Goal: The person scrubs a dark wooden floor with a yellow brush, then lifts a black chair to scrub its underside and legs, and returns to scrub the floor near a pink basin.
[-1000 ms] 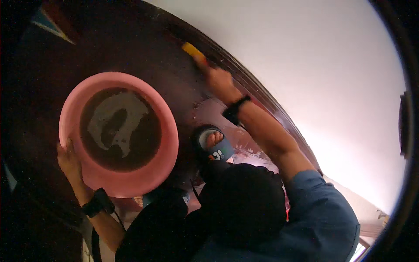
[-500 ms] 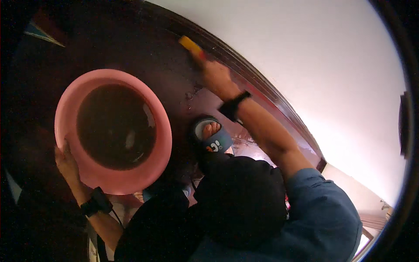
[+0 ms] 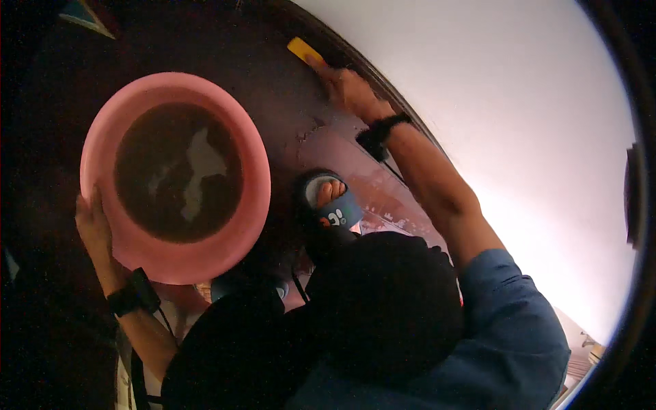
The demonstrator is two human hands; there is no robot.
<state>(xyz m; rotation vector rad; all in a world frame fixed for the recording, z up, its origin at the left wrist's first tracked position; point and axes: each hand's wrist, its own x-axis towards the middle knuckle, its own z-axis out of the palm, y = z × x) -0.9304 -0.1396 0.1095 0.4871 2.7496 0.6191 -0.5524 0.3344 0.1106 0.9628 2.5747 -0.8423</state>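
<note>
A round pink plastic basin [image 3: 256, 205] with murky brown water [image 3: 174, 205] in it stands on the left, its surface showing pale reflections. My left hand [image 3: 94, 224] is closed on the basin's left rim. Up at the foot of the wall, my right hand [image 3: 352, 92] grips a yellow block-shaped thing [image 3: 303, 49], low against the dark skirting; whether it is a brush or a sponge does not show. Its near end is hidden under my fingers. Both wrists wear black bands with small boxes.
A white wall [image 3: 492, 89] with a dark skirting board [image 3: 362, 55] rises along the right. The dark reddish floor [image 3: 372, 181] has wet, shiny patches. My sandalled foot [image 3: 331, 198] is right of the basin. A triangular corner of something [image 3: 89, 17] shows at the upper left.
My right hand has moved a little up and right along the skirting with the yellow thing. The basin appears slightly higher in view, with my left hand still on its rim.
</note>
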